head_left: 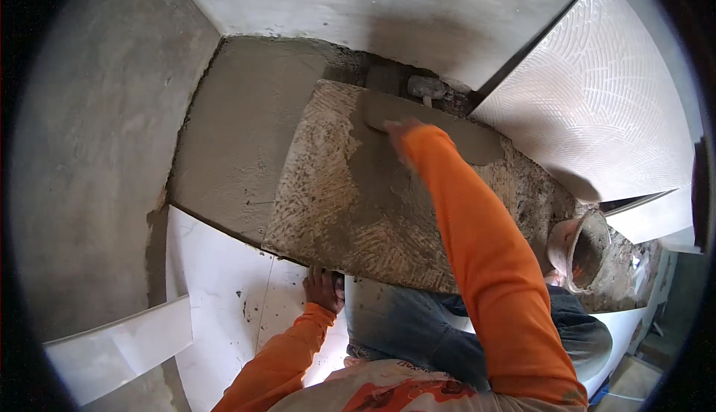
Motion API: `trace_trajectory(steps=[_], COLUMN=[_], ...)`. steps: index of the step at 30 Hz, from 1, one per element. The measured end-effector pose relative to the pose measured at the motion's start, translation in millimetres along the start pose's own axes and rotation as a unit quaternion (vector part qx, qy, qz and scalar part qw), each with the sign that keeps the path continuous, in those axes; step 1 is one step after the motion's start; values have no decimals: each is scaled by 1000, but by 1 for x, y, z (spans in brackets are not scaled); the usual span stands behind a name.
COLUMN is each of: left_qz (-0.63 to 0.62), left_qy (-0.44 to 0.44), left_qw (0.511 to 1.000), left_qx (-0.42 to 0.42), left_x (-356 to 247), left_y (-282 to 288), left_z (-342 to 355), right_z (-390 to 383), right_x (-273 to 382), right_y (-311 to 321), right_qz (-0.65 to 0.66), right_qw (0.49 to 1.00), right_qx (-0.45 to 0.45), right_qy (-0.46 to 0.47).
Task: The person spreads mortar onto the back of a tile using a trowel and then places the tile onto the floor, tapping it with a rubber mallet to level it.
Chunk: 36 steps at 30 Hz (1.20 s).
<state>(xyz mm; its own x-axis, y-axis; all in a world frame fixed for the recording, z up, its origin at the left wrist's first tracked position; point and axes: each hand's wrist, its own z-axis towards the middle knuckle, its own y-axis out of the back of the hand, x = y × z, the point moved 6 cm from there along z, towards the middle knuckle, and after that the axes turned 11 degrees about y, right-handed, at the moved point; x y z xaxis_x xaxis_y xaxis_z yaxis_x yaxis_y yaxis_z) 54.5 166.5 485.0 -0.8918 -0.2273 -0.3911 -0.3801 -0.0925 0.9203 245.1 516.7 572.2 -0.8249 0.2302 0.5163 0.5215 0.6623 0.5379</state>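
A large tile (309, 166) lies with its ridged back facing up, partly coated in wet grey mortar (388, 181). My right hand (405, 137) reaches over its far part, fingers closed round a trowel (378, 120); the hand is slightly blurred and hides most of the tool. Smooth mortar spreads beside and beyond that hand. At the tile's near edge, my left hand (324, 290) grips the rim with bent fingers. To the left, a levelled bed of mortar (239, 106) runs under or up against the tile; the contact is hidden.
A mallet (427, 88) lies beyond the tile by the back wall (313, 2). At the right, another tile (597, 99) with combed adhesive leans on the wall, near a mortar-caked bucket (580, 252). White floor tiles (224, 278) and a tile strip (123, 348) are at the left.
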Motion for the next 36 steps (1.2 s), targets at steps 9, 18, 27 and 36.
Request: trace_trajectory(steps=[9,18,27,36], left_qz=[-7,32,35,34], left_qy=[8,10,15,2], left_qw=[1000,999,998,999], left_qx=[-1,-5,41,13], left_x=[-7,3,5,2], left_y=[2,1,-3,7], left_z=[2,-3,-2,-1], right_z=[52,24,-13,35], right_x=[-6,40,31,-62], right_y=[-24,-43,-13,51], right_qz=[-367,-431,-62,-9], right_qw=[885,827,974,996], right_qx=[41,84,102,-78], right_qy=[283,350,192,45])
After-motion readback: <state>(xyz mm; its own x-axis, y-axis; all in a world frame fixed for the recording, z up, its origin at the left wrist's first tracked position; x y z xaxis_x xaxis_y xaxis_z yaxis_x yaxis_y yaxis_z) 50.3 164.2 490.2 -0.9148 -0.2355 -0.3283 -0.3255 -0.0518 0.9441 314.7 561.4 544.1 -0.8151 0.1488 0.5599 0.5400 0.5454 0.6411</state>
